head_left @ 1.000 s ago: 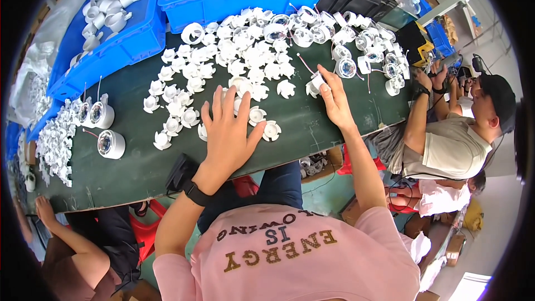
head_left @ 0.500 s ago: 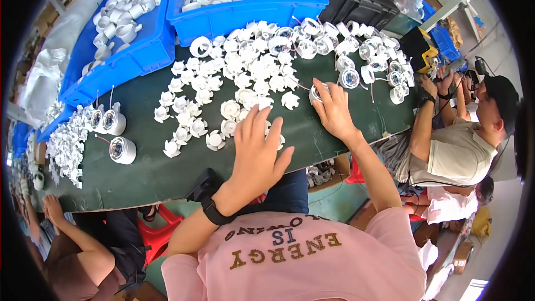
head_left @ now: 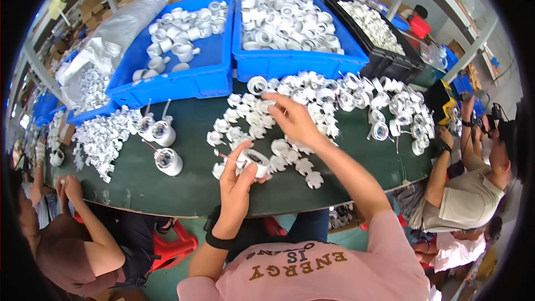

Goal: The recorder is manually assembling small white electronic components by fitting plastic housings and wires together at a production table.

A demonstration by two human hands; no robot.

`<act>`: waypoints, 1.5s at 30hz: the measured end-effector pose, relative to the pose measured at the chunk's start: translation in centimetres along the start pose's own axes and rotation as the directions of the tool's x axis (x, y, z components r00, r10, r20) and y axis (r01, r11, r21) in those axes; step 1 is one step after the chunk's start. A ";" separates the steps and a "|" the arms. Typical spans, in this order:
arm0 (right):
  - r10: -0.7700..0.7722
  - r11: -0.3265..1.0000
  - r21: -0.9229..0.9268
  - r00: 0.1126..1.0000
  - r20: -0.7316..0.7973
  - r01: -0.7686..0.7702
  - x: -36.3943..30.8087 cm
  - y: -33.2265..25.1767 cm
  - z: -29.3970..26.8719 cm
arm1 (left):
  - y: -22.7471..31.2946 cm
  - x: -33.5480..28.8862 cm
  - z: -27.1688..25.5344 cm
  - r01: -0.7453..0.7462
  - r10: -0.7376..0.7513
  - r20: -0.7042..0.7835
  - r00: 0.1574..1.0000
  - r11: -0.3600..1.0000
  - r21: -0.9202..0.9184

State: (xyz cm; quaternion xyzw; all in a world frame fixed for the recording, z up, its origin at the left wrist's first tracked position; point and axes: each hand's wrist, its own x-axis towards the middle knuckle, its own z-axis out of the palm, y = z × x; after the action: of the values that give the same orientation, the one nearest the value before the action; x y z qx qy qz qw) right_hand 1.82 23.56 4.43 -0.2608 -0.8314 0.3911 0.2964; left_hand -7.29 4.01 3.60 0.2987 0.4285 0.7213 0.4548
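My left hand [head_left: 237, 187] grips a round white lamp housing [head_left: 254, 161] with a dark inside, tilted up above the near part of the table. A thin reddish wire sticks out of it toward the left. Farther out, my right hand [head_left: 293, 121] reaches over a spread of white toothed plastic caps [head_left: 257, 118]. Its thumb and fingertips are apart, with nothing visible between them, just below a white ring-shaped part [head_left: 257, 85]. More toothed caps [head_left: 304, 166] lie nearer to me. Several finished-looking white round lamps [head_left: 168, 161] with wires stand to the left.
Behind the parts stand two blue bins [head_left: 301, 67] [head_left: 173, 97] of white housings and a black crate [head_left: 393, 67] of small white pieces. A heap of small white clips [head_left: 106, 139] lies left; clear-fronted lamp units [head_left: 380, 130] lie right. People sit at both sides.
My left hand has come to hold a lamp housing, palm turned up. My right hand has left the lamp unit at right and moved left and outward over the caps. The view has shifted.
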 end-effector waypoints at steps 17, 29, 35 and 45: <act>-0.008 0.973 -0.214 0.935 0.355 0.090 -6.7 -8.2 -1.5 | 2.3 1.3 -1.1 -0.031 0.071 -0.076 0.995 0.901 0.432; -0.222 0.965 0.146 0.975 0.026 0.216 -12.0 -7.3 -1.2 | 1.9 -0.3 3.0 -0.307 0.260 0.164 0.951 0.754 0.581; -0.260 0.958 0.104 0.963 -0.076 0.267 -13.3 -7.4 -1.5 | 1.9 -0.8 3.4 -0.388 0.340 0.196 0.920 0.712 0.586; -0.367 0.930 -0.007 0.929 -0.047 0.367 -13.4 -7.3 -1.1 | 2.0 -1.6 4.8 -0.462 0.412 0.227 0.882 0.668 0.583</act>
State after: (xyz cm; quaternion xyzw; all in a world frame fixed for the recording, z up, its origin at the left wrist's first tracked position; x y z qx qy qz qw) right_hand 10.33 11.08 7.01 -0.1100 -0.8578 0.3233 0.3842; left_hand -3.54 3.74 7.49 0.5524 0.5398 0.6147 0.1602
